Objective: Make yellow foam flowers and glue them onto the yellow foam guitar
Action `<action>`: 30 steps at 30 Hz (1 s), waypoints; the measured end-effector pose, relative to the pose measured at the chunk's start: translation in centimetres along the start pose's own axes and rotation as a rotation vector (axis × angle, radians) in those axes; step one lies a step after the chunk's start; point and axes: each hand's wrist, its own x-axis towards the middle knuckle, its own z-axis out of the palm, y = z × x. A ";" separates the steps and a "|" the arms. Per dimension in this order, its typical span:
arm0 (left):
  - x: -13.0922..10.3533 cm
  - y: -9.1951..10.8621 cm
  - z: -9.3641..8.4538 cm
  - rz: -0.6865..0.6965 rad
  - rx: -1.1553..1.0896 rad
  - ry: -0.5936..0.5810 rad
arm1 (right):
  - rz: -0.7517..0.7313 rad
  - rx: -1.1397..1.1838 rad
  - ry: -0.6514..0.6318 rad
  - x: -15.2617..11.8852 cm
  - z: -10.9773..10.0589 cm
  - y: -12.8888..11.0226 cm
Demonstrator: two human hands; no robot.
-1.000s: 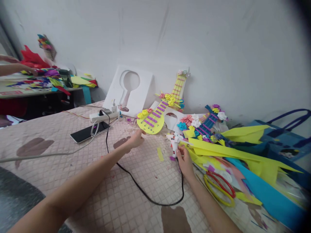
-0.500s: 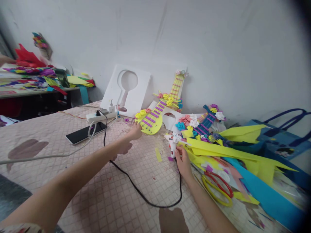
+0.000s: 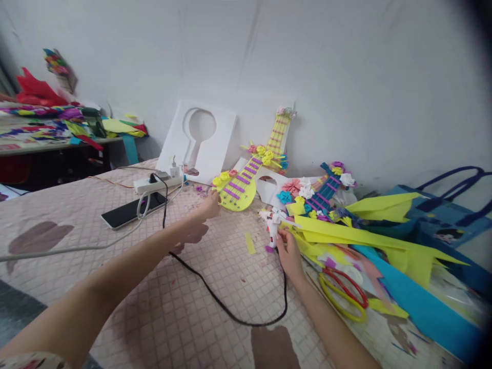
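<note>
My left hand (image 3: 209,206) reaches out to the lower left edge of a yellow toy guitar (image 3: 241,199) with purple stripes, strings and crepe-paper flowers. The fingers are closed at that edge; their tips are partly hidden. In my right hand (image 3: 289,255) is the handle of a white hot glue gun (image 3: 273,225), its nozzle pointing left and its black cord (image 3: 230,313) looping over the table. Just behind the glue gun lies a blue guitar (image 3: 325,192) with purple stripes and paper flowers. A small yellow scrap (image 3: 249,243) is on the cloth between my hands.
White foam board (image 3: 225,133) with a guitar-shaped cutout leans on the wall. A power strip (image 3: 143,184) and black phone (image 3: 126,212) lie left. To the right are red-and-yellow-handled scissors (image 3: 348,302), yellow paper (image 3: 369,238), blue paper (image 3: 423,302) and a blue bag (image 3: 465,220).
The whole view has shifted slightly. My left hand stays at the yellow guitar's edge, and the right hand keeps its hold on the glue gun in about the same place.
</note>
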 end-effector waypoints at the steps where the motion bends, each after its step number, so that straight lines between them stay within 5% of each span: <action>1: -0.3 0.0 0.0 0.004 0.002 0.000 | 0.000 0.001 0.000 0.0 0.0 0.0; 15: -2.2 2.1 -0.3 0.034 0.013 -0.067 | -0.001 0.010 0.005 0.0 0.0 -0.1; 30: -2.1 4.2 1.6 0.150 -0.072 -0.174 | -0.010 0.006 0.014 0.0 0.0 0.0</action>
